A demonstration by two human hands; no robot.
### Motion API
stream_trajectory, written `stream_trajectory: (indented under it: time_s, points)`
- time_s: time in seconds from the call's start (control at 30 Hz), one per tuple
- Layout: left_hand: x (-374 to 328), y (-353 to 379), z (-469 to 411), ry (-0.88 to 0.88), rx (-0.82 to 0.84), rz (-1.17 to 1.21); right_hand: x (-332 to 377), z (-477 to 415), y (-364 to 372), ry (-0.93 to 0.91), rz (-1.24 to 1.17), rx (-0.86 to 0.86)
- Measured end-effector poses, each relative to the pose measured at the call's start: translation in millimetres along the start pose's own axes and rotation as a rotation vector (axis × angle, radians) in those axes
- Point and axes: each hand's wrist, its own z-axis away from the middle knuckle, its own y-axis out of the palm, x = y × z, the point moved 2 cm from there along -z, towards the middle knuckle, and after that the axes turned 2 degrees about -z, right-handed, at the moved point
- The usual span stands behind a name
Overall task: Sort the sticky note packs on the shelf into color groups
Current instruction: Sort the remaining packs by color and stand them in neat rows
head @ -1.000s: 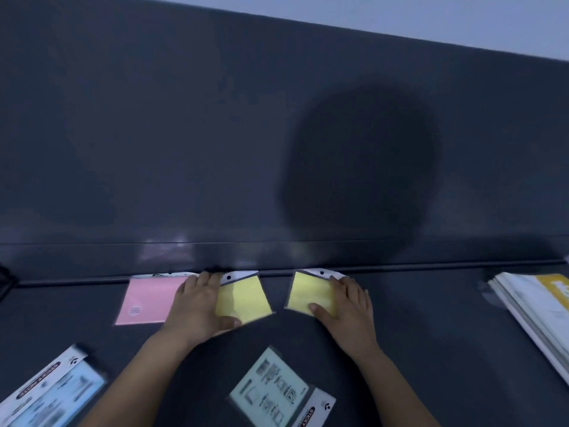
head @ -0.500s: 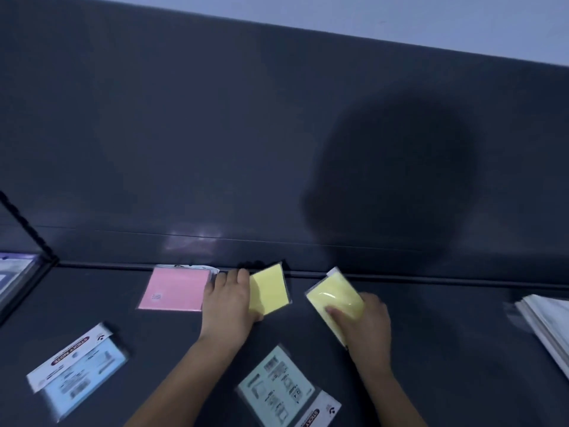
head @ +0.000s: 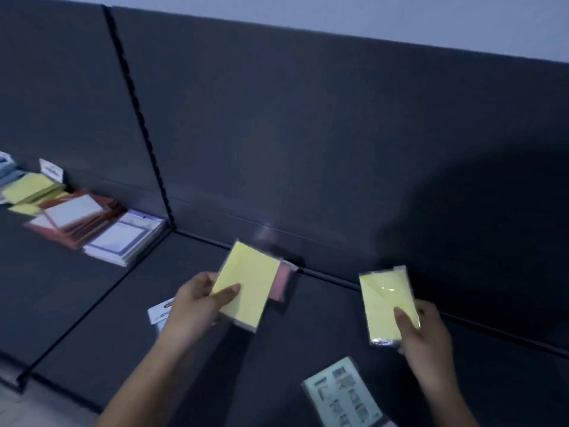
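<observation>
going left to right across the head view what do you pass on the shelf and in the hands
yellow pad stack → red-edged pads → blue-bordered pads → left hand → left yellow pack → pink pack → right yellow pack → right hand. Left out: the pale green pack, which overlaps the right yellow pack's span.

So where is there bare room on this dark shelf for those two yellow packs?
Bare dark shelf lies between the pink sticky note pack and the right hand; more right of that hand. Crowded: stacked paper pads far left.
</observation>
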Motion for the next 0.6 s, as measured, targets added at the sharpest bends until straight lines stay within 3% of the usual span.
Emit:
stream_trajectory:
  time_s: [0.23, 0.37, 0.6]
  points:
    - [5, -107, 20, -0.059, -0.148, 0.213, 99, 79, 100, -0.148, -0.230, 0.328]
    - [13, -195, 24, -0.066, -0.169, 0.240, 126, 153, 191, -0.049, -0.371, 0.503]
    - [36, -347, 23, -0.055, -0.215, 0.198, 180, 255, 335, 0.109, -0.445, 0.628]
